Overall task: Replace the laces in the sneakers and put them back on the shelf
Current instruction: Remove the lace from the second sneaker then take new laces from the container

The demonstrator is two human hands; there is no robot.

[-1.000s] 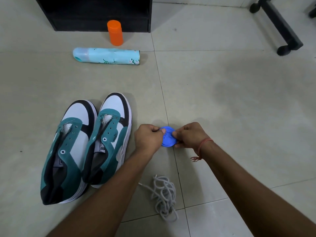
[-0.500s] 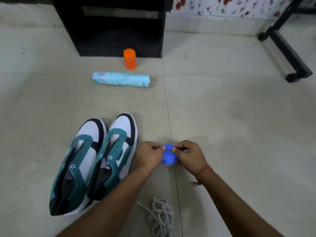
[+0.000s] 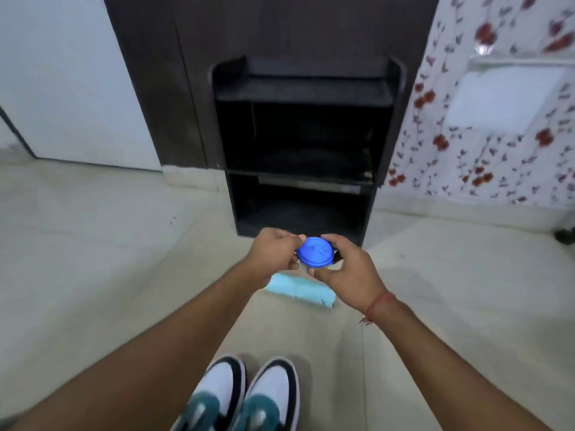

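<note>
Right now both hands pinch a round blue disc (image 3: pixel 315 253) by its rim: left hand (image 3: pixel 273 253) on one side, right hand (image 3: pixel 348 269) on the other, prob to open it. Sneakers (image 3: pixel 245 396) sit on the tile floor (image 3: pixel 93 259), toes w/ no laces showing. Black shelf (image 3: pixel 305 144) stands ahead by a flowery wall (image 3: pixel 497 119).

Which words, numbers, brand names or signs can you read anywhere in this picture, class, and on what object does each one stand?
None can be read.
Blue round lid, held between the left hand and right hand: raised marks on top, too blurred to read.
Light blue can lying on the floor: any print is blurred and partly hidden.
Sneakers: no label in view.
Black shelf: no writing visible.
</note>
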